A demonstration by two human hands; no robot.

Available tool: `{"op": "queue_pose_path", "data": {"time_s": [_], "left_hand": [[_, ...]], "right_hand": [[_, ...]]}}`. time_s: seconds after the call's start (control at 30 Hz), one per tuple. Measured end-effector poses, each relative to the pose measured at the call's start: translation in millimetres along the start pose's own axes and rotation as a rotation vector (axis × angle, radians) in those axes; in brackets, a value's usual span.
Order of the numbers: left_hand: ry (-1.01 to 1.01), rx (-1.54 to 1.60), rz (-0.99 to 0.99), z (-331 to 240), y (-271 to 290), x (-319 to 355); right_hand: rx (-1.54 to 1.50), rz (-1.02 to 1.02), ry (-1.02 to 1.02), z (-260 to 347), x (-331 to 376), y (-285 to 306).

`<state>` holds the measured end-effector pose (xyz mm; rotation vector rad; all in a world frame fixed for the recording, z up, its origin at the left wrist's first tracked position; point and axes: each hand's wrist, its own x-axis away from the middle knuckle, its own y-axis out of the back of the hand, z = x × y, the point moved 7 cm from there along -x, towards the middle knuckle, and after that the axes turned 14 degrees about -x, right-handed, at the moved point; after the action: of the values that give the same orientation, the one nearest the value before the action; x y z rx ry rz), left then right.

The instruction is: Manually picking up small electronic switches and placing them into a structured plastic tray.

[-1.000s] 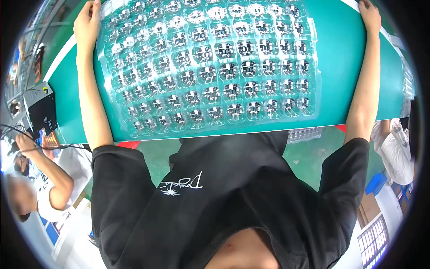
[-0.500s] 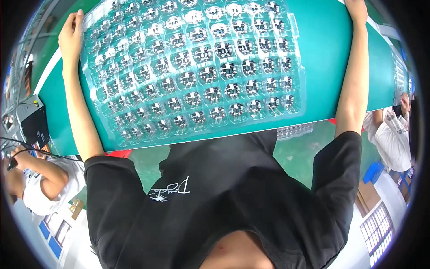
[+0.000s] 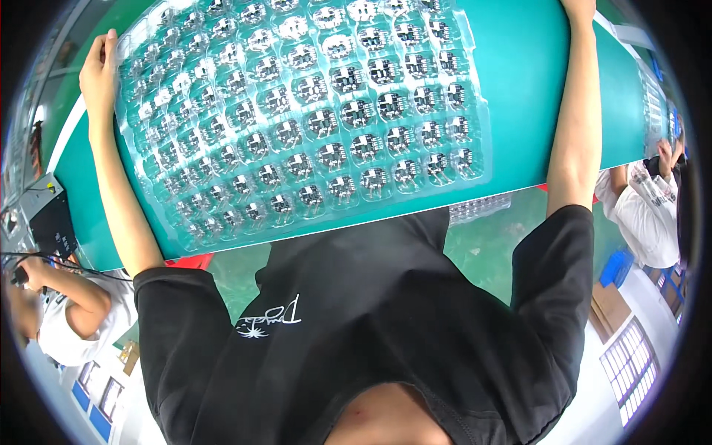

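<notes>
A large clear plastic blister tray point(image 3: 297, 126) lies on a green table top point(image 3: 534, 111). Its many pockets each hold a small round circuit board. My left hand point(image 3: 100, 70) is at the tray's left edge, fingers curled on the rim. My right arm reaches along the table's right side, well apart from the tray. Only the heel of my right hand point(image 3: 578, 7) shows at the picture's top edge, and its fingers are cut off. My black shirt fills the lower middle of the view.
A person in white point(image 3: 67, 311) sits at the lower left beside a black box point(image 3: 48, 219) with cables. Another person in white point(image 3: 645, 200) is at the right, near a stack of clear trays point(image 3: 653, 96). A blue bin point(image 3: 615, 267) stands below them.
The tray and both hands have drifted left in the picture. The tray's left end and my left hand now sit lower, and my right hand has slipped further up past the top edge.
</notes>
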<state>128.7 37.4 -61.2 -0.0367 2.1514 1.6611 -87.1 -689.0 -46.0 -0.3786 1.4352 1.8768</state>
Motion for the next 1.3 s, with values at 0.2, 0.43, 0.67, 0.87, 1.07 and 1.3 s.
{"op": "queue_pose_path", "data": {"time_s": [0.2,0.43,0.67,0.87,1.07,1.3], "left_hand": [[-0.005,-0.031,-0.021,-0.5,4.1,3.6],[-0.011,-0.023,0.004,1.4,2.9,-0.8],[-0.007,-0.015,-0.013,0.5,1.9,-0.2],[-0.012,-0.024,-0.01,3.3,0.1,-0.4],[-0.004,-0.01,-0.013,2.9,0.7,-1.4],[-0.026,-0.017,-0.034,-1.9,2.8,-0.5]], "right_hand": [[0.051,-0.002,-0.014,-7.7,-0.3,-7.2],[0.057,0.019,-0.05,-3.3,3.1,-2.0],[0.033,0.032,-0.035,11.8,5.3,-0.4],[-0.017,0.013,0.017,2.9,2.7,-5.2],[0.075,-0.023,-0.029,-2.8,1.8,-2.2],[0.063,0.001,-0.02,1.7,1.9,0.0]]}}
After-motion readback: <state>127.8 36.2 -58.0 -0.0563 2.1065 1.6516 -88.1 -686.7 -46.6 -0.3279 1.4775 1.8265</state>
